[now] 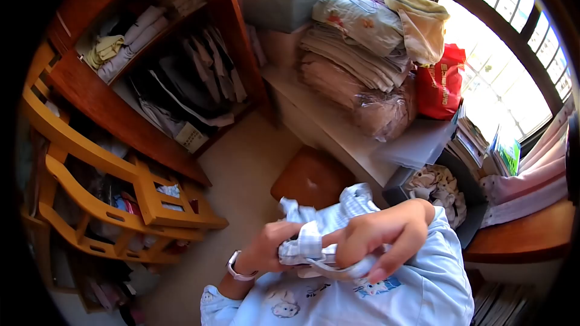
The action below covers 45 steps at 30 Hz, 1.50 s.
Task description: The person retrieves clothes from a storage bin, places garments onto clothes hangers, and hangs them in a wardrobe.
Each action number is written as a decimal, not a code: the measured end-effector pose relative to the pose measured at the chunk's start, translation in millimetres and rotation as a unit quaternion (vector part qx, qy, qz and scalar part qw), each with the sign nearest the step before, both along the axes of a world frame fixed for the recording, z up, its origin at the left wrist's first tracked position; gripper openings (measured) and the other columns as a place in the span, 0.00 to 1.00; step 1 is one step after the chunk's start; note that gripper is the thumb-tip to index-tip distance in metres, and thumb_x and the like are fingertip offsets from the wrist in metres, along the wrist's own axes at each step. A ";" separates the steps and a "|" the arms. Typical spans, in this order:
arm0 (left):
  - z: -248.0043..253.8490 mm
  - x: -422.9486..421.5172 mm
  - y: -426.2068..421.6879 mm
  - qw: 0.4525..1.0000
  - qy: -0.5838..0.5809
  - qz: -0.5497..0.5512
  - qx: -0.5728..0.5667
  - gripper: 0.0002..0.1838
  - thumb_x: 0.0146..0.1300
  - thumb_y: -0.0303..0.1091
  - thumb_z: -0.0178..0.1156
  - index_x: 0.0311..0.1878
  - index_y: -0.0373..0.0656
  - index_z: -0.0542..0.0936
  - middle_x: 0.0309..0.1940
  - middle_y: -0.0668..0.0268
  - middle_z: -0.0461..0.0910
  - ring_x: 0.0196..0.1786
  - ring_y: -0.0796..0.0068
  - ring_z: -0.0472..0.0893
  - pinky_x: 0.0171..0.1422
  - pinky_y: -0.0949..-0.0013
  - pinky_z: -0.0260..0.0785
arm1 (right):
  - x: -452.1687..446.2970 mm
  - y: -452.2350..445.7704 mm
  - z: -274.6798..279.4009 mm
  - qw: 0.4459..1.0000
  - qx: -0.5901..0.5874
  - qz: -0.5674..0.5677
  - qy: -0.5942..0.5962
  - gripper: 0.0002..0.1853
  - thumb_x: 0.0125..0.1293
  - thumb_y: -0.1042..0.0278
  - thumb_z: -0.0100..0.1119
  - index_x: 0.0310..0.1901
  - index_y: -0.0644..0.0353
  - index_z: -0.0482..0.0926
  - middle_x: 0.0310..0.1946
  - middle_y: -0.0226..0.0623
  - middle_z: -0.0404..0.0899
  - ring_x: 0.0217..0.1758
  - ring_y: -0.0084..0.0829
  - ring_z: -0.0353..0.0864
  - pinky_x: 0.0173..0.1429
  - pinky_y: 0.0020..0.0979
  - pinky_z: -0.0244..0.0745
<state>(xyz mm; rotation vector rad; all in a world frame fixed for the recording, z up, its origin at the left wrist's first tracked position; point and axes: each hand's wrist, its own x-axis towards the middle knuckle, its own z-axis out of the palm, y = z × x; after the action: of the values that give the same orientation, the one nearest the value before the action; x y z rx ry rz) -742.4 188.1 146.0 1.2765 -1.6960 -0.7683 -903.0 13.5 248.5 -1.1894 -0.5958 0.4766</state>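
A pale blue-and-white checked garment (pixel 326 220) is bunched up close in front of my chest. On its left side my left hand (pixel 275 242), with a light-banded watch (pixel 238 268) on the wrist, is closed on the cloth. From the other side my right hand (pixel 386 235) reaches over the garment with bent fingers, pinching a light strip along its lower edge. Folds of cloth and my own fingers hide part of both grips. Just below lies my light blue shirt (pixel 417 284), printed with animal figures.
A brown stool (pixel 314 178) stands beyond the garment. Folded bedding (pixel 356 48), a grey bin (pixel 287 0) and a red bag (pixel 442 84) sit on the window ledge. To the right is a dark box (pixel 477 211) of clothes; leftward, an open wardrobe (pixel 241 54) and yellow wooden frame (pixel 130 172).
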 end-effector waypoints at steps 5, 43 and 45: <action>-7.7 37.5 57.0 0.993 0.114 0.007 0.028 0.15 0.45 0.31 0.65 0.36 0.34 0.77 0.27 0.55 0.78 0.30 0.60 0.79 0.35 0.67 0.69 | 73.1 41.1 0.9 0.979 -0.163 0.012 -0.118 0.12 0.58 0.65 0.53 0.27 0.66 0.68 0.23 0.43 0.67 0.30 0.43 0.67 0.36 0.38 0.61; -31.9 476.2 -309.5 0.841 0.434 -0.226 0.229 0.38 0.32 0.32 0.74 0.51 0.30 0.70 0.44 0.60 0.76 0.47 0.72 0.75 0.54 0.71 0.63 | 358.9 -168.6 -157.3 0.605 0.043 -0.793 -0.062 0.24 0.27 0.70 0.71 0.32 0.68 0.76 0.28 0.37 0.77 0.29 0.26 0.74 0.35 0.25 0.68; -28.7 495.0 -343.7 0.835 0.391 -0.319 0.219 0.46 0.28 0.30 0.75 0.56 0.31 0.65 0.48 0.59 0.73 0.52 0.72 0.72 0.58 0.71 0.59 | 372.4 -184.5 -161.9 0.576 0.008 -0.811 -0.099 0.23 0.28 0.71 0.71 0.32 0.68 0.77 0.28 0.38 0.77 0.29 0.26 0.75 0.35 0.25 0.68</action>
<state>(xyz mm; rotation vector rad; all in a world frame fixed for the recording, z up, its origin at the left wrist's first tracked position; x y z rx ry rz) -247.3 -155.6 117.3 0.4616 -1.2468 -1.8653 -530.7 -171.0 86.6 -1.2853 0.4857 -1.2712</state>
